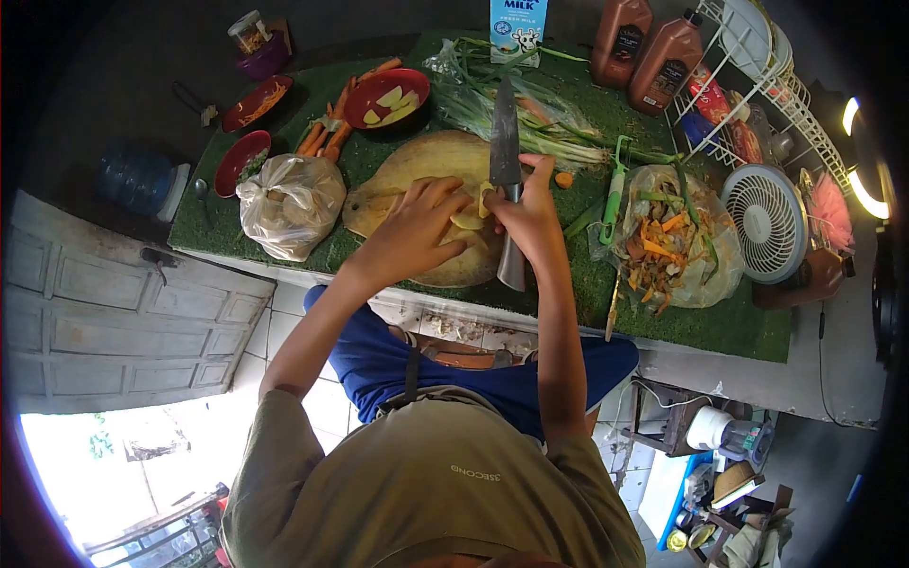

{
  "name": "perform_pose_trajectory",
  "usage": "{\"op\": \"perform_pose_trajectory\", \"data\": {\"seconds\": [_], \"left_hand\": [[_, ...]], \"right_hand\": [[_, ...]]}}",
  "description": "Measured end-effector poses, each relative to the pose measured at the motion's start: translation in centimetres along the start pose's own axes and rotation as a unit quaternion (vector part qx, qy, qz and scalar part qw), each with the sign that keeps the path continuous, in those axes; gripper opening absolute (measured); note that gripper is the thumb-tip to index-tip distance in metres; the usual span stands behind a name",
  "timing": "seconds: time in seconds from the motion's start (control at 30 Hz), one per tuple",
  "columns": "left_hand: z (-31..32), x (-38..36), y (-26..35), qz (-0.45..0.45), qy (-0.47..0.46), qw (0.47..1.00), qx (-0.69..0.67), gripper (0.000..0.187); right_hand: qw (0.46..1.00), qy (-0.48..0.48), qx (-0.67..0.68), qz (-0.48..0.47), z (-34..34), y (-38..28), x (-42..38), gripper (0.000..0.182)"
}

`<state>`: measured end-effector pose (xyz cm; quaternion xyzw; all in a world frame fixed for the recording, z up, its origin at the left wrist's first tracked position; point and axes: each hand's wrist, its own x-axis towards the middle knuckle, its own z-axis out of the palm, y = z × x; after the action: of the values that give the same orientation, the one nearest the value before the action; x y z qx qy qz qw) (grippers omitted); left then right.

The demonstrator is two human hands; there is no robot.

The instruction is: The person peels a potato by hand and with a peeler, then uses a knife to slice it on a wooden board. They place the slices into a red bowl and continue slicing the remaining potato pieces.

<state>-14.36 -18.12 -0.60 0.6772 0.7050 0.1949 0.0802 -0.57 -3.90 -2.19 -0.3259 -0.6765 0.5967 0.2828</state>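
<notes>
My right hand (526,210) is wrapped round the handle of a kitchen knife (505,133), whose wide blade points away from me. A pale yellow potato piece (485,200) touches or sits right beside the fingers of that hand. My left hand (421,222) lies palm down with fingers stretched over the round wooden cutting board (445,156), holding nothing that shows. Close to its fingertips is another potato piece (467,221) on the board. Beyond the board stands a red bowl (386,98) with cut potato pieces in it.
Left of the board are carrots (331,133), a tied plastic bag (292,204) and small red bowls (242,161). Spring onions (559,133) and a milk carton (518,33) lie beyond. On the right are a green peeler (614,194), a bag of peelings (674,246), a fan (765,222) and a dish rack (757,85).
</notes>
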Motion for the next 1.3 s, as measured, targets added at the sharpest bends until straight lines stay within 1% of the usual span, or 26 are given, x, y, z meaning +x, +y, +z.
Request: {"op": "perform_pose_trajectory", "data": {"seconds": [0.03, 0.13, 0.23, 0.33, 0.43, 0.53, 0.63, 0.73, 0.83, 0.93, 1.03, 1.13, 1.3], "left_hand": [[0.4, 0.2, 0.0, 0.009, 0.015, 1.000, 0.001, 0.051], [0.9, 0.5, 0.1, -0.006, 0.037, 0.999, 0.020, 0.037], [1.1, 0.5, 0.1, 0.004, 0.052, 0.997, 0.063, 0.035], [1.4, 0.7, -0.2, 0.044, 0.072, 0.992, 0.093, 0.030], [1.4, 1.3, -0.6, 0.111, 0.122, 0.972, 0.165, 0.023], [1.3, 1.8, -0.9, 0.148, 0.144, 0.960, 0.191, 0.017], [1.2, 2.3, -1.3, 0.153, 0.155, 0.956, 0.195, 0.015], [1.2, 2.5, -1.8, 0.136, 0.156, 0.962, 0.180, 0.015], [1.2, 2.5, -1.7, 0.136, 0.154, 0.963, 0.173, 0.020], [1.1, 2.0, -1.0, 0.128, 0.125, 0.972, 0.150, 0.028], [1.6, 1.7, -0.9, 0.104, 0.123, 0.977, 0.140, 0.037], [1.5, 1.7, -0.4, 0.044, 0.091, 0.987, 0.128, 0.040], [1.5, 2.7, 0.7, 0.019, 0.091, 0.983, 0.157, 0.037]], "right_hand": [[1.000, 0.006, -0.002, 0.004, 0.0, -0.1, -0.1, 0.059], [1.000, -0.003, 0.000, 0.001, -0.1, -0.2, -0.1, 0.059], [1.000, -0.001, 0.000, 0.001, -0.1, -0.3, -0.2, 0.058], [1.000, 0.003, -0.007, 0.007, 0.0, -0.1, -0.1, 0.057], [1.000, 0.005, 0.002, -0.005, -0.1, 0.1, -0.1, 0.060], [1.000, -0.002, 0.007, -0.003, -0.2, 0.2, -0.1, 0.060], [1.000, 0.000, 0.015, -0.007, -0.2, 0.4, 0.0, 0.059], [1.000, 0.006, 0.005, 0.003, -0.1, -0.1, -0.2, 0.056], [1.000, 0.002, 0.017, 0.002, -0.2, -0.3, -0.4, 0.057], [1.000, -0.002, 0.022, 0.001, -0.2, -0.3, -0.3, 0.057], [1.000, 0.000, 0.017, 0.005, -0.2, -0.1, -0.2, 0.057], [1.000, -0.002, 0.020, 0.002, -0.2, -0.3, -0.3, 0.057], [1.000, 0.005, 0.017, 0.000, -0.2, 0.3, 0.0, 0.056]]}}
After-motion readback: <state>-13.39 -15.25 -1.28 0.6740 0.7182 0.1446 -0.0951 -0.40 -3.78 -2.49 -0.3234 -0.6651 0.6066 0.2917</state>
